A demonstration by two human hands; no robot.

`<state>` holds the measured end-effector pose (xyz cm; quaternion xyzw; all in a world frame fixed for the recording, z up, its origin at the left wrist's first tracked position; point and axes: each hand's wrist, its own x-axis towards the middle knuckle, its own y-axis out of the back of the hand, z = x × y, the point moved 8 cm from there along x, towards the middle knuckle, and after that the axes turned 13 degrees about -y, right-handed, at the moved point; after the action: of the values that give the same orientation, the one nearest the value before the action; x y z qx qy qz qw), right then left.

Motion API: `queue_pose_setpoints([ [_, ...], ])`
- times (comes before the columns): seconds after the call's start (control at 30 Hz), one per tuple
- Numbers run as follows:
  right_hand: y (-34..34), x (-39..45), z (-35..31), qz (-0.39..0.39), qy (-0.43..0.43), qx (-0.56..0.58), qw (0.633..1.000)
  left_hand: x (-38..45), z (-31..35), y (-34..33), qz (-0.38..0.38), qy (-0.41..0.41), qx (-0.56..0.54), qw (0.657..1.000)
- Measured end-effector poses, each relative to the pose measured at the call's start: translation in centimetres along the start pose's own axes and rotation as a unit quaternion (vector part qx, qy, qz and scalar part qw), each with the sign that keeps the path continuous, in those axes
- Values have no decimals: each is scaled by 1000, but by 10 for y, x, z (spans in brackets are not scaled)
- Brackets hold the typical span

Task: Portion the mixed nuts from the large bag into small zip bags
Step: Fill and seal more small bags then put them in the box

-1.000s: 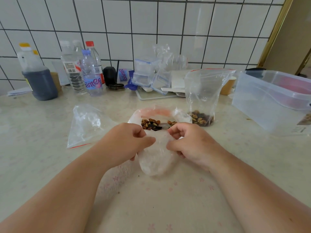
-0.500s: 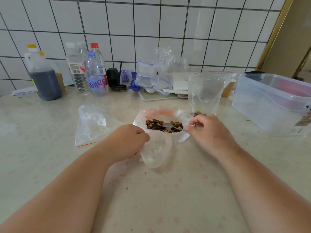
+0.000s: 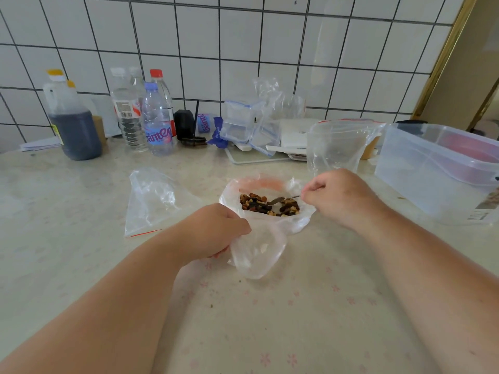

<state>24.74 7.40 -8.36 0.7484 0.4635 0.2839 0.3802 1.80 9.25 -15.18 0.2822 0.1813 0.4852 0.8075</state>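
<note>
Clear plastic large bag (image 3: 259, 233) of mixed nuts (image 3: 267, 205) sits mid-bench (image 3: 270, 319) — left hand (image 3: 213, 230) grips its near rim, right hand (image 3: 337, 197) pinches what looks like a spoon (image 3: 282, 199) over the nuts — small zip bag (image 3: 337, 147) stands open behind

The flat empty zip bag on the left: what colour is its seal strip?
Red-orange, on the clear zip bag; head view.

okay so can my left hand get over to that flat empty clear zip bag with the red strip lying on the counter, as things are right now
Probably not straight away. The flat clear zip bag lies just beside the left hand with only bare counter between, but that hand grips the open nut-filled plastic bag, so it would have to let go first.
</note>
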Motion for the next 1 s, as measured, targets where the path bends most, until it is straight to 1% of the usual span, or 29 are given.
queue_pose_setpoints([
  [0.13,0,5,-1,7,14,98,995,1,2,0,-1,-11,-4,1000],
  [0.23,-8,9,6,11,19,150,988,2,2,0,5,-14,-7,1000],
  [0.33,-16,13,21,25,4,214,976,4,-3,2,21,6,-1,1000],
  [0.47,-14,15,38,63,-15,287,956,7,-7,2,37,17,3,999],
  [0.53,-12,16,42,73,-19,301,951,8,-8,0,43,19,-1,999],
  [0.63,-15,17,42,74,-15,286,955,9,-9,-1,47,23,1,999],
  [0.77,-27,18,34,35,2,264,964,9,-9,-2,52,23,-7,998],
  [0.87,-32,18,31,-3,13,302,953,9,-7,-1,61,13,-5,998],
  [1.0,-27,21,39,14,-18,347,938,8,-3,0,69,-4,-1,998],
])
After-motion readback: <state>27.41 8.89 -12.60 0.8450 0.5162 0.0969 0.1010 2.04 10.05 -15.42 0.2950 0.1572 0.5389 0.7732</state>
